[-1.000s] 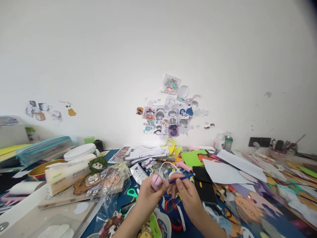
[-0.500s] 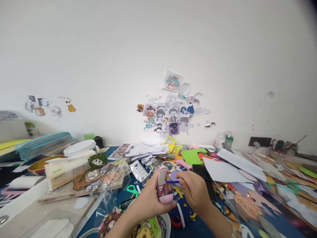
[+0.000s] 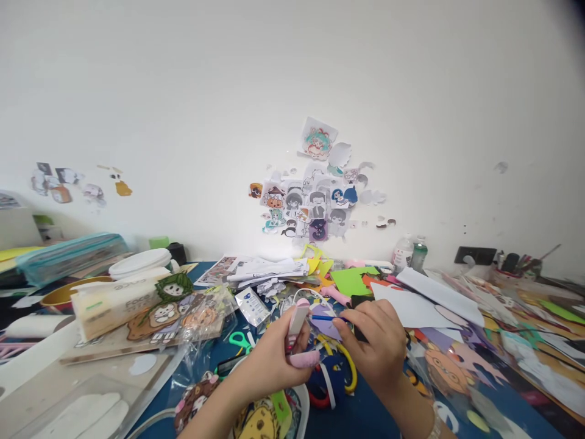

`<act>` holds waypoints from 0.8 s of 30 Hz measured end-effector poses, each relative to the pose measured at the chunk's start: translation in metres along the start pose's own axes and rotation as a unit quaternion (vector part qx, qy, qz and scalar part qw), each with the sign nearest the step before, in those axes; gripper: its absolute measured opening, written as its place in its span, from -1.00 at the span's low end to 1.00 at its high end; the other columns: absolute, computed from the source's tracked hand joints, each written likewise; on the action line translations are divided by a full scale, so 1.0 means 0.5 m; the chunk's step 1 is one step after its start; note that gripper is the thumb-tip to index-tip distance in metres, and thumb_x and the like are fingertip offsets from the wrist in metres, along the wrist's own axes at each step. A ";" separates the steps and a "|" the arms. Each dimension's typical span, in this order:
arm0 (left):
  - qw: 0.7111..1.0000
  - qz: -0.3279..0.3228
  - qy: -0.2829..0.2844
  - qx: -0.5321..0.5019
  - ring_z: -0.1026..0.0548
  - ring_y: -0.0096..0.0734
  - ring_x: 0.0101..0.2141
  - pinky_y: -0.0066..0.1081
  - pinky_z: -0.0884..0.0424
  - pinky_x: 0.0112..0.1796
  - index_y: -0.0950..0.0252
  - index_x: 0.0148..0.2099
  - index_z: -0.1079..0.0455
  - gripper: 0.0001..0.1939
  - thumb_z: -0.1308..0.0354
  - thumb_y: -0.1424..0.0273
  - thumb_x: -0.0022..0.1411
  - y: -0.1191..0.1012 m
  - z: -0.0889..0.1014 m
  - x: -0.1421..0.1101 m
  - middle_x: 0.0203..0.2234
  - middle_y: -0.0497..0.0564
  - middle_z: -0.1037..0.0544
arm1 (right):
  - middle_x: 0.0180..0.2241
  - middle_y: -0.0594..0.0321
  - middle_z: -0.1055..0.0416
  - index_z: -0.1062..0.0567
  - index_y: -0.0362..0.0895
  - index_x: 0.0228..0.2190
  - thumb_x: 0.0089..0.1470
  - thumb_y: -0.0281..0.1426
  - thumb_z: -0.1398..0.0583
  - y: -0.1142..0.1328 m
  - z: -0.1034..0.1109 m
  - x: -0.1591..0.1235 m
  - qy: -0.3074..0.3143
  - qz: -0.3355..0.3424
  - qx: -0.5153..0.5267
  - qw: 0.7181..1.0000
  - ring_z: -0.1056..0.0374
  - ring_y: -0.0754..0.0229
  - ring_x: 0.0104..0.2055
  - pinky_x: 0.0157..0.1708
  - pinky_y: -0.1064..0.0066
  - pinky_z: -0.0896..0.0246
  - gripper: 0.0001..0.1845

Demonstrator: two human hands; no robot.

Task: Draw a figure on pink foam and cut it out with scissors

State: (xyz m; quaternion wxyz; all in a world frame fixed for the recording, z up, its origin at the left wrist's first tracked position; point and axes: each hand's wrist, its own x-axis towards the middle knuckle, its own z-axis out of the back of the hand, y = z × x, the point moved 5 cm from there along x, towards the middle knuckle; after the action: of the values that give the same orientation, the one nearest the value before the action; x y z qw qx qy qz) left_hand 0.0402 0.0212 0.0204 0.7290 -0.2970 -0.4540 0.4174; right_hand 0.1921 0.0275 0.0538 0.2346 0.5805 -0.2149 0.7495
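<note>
My left hand (image 3: 274, 360) holds a pink and white foam cut-out (image 3: 298, 332) upright above the cluttered desk. My right hand (image 3: 377, 347) grips a thin blue pen (image 3: 325, 317) and points its tip toward the cut-out. A pale purple paper piece (image 3: 325, 323) lies just behind the pen. Yellow-handled scissors (image 3: 343, 366) and red-handled scissors (image 3: 320, 396) lie under my hands.
Green scissors (image 3: 240, 340) lie left of my hands. A tissue pack (image 3: 114, 302) with cartoon cut-outs (image 3: 178, 314) stands at left. White sheets (image 3: 425, 302), green paper (image 3: 351, 280) and two bottles (image 3: 411, 253) lie at back right. Stickers (image 3: 315, 201) cover the wall.
My left hand turned the pink cut-out from showing its round face to standing edge-on. My right hand swung the pen tip from pointing right to pointing left at the cut-out.
</note>
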 end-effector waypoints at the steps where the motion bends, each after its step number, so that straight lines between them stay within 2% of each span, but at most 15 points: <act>1: 1.000 0.001 0.002 0.002 -0.15 -0.59 -0.56 -0.54 -0.10 -0.55 0.23 -0.33 -0.15 -0.78 -0.03 0.56 -0.08 0.000 -0.001 0.000 -0.54 -0.18 -0.20 | -0.59 0.22 -0.33 -0.44 -0.13 -0.52 0.04 -0.37 -0.18 0.000 0.003 0.001 0.000 0.006 -0.009 1.000 -0.18 0.18 -0.46 -0.40 0.34 -0.03 -0.85; 5: 1.000 0.009 0.004 0.007 -0.04 -0.60 -0.59 -0.54 -0.03 -0.57 0.23 -0.24 -0.16 -0.72 0.00 0.57 -0.06 -0.002 -0.004 -0.001 -0.57 -0.21 -0.11 | -0.56 0.24 -0.35 -0.45 -0.09 -0.50 0.04 -0.34 -0.19 -0.001 0.014 0.006 -0.005 0.009 -0.033 0.999 -0.17 0.17 -0.44 -0.30 0.25 0.00 -0.88; 10: 0.999 0.019 0.028 0.015 0.00 -0.60 -0.58 -0.52 0.02 -0.59 0.24 -0.28 -0.16 -0.77 -0.06 0.52 -0.06 -0.002 -0.011 0.001 -0.60 -0.22 -0.06 | -0.55 0.26 -0.36 -0.48 -0.06 -0.49 0.01 -0.32 -0.22 0.012 0.030 0.012 -0.006 0.031 -0.062 0.998 -0.18 0.17 -0.42 -0.13 0.11 0.10 -0.90; 12: 0.999 0.028 0.032 0.014 0.00 -0.60 -0.58 -0.53 0.02 -0.59 0.24 -0.21 -0.17 -0.70 -0.06 0.51 -0.06 -0.002 -0.011 0.001 -0.60 -0.22 -0.04 | -0.56 0.28 -0.36 -0.49 -0.06 -0.51 0.02 -0.31 -0.21 0.019 0.040 0.017 -0.018 0.037 -0.074 0.996 -0.17 0.19 -0.42 -0.08 0.11 0.13 -0.87; 16: 0.999 0.039 0.032 0.016 -0.03 -0.61 -0.57 -0.56 -0.02 -0.57 0.23 -0.10 -0.15 -0.58 -0.08 0.51 -0.08 0.000 -0.010 0.002 -0.58 -0.22 -0.07 | -0.57 0.31 -0.39 -0.49 -0.06 -0.54 0.05 -0.30 -0.19 0.034 0.057 0.028 -0.050 0.043 -0.095 0.993 -0.17 0.22 -0.42 -0.06 0.13 0.13 -0.82; 20: 0.998 0.038 0.033 0.025 -0.02 -0.62 -0.56 -0.56 0.00 -0.58 0.25 -0.21 -0.18 -0.68 -0.08 0.52 -0.10 0.004 -0.010 0.002 -0.59 -0.23 -0.06 | -0.54 0.31 -0.42 -0.47 -0.06 -0.52 0.09 -0.31 -0.15 0.050 0.053 0.030 -0.031 0.071 -0.118 0.990 -0.18 0.22 -0.40 -0.05 0.13 0.14 -0.80; 24: 0.999 0.035 0.034 0.019 -0.02 -0.61 -0.56 -0.57 -0.03 -0.58 0.25 -0.14 -0.16 -0.60 -0.09 0.51 -0.10 0.004 -0.010 0.001 -0.59 -0.23 -0.05 | -0.55 0.33 -0.42 -0.46 -0.06 -0.53 0.10 -0.32 -0.15 0.058 0.050 0.027 -0.014 0.083 -0.117 0.990 -0.17 0.24 -0.43 -0.06 0.14 0.14 -0.80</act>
State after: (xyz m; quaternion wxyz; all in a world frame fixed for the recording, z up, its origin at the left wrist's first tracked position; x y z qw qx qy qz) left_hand 0.0443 0.0226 0.0168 0.7344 -0.3132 -0.4103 0.4407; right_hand 0.1909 -0.0094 0.0710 0.2351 0.5399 -0.3517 0.7277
